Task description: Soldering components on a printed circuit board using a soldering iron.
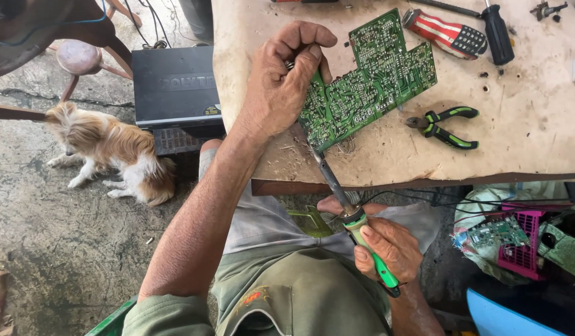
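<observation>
While my left hand pinches its near edge, the flat green stepped circuit board lies on the worn tan workbench — light, stiff, brittle.
I'd keep to bare edges; my right hand wraps the green-handled soldering iron, tip at the board's lower corner — green-gripped pliers just beside.

Circuit board: green, fine pale tracing. Soldering iron: green handle, dark shaft. Pliers: black and green grips. Tool at the far edge: red and white stripes. Dog: tan and white. Worktop: pale beige, stained. Box: black.
</observation>
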